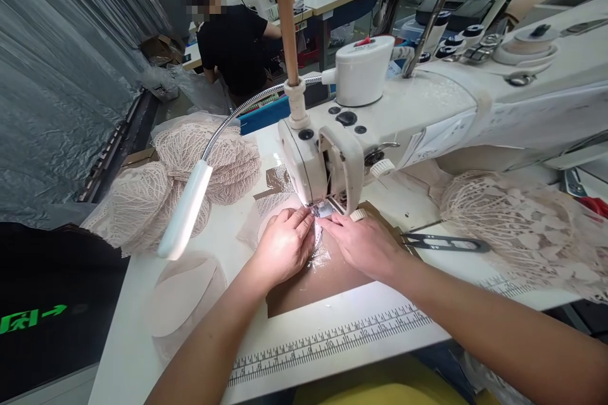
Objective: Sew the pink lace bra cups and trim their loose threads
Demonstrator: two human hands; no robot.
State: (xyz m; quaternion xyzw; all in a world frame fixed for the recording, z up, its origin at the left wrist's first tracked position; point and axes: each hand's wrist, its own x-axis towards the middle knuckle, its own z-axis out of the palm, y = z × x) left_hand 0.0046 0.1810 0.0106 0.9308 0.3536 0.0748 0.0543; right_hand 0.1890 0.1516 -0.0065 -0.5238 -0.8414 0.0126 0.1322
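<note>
The pale lace piece (266, 210), at the far left of the nearer left hand (291, 242), is partly covered by it; the right hand (360, 242) is half-opened, forefinger extended; whether cloth is gripped by either cannot be told.

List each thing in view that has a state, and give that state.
Left hand: fingers bent, at the needle area
Right hand: index finger extended toward it
Sewing machine: running or stopped, cannot tell
Brown sheet: flat, partly covered
Thread snips: lying unheld
Left lace pieces: heaped
Gooseneck lamp: neck bent
Exit sign: glowing green
</note>
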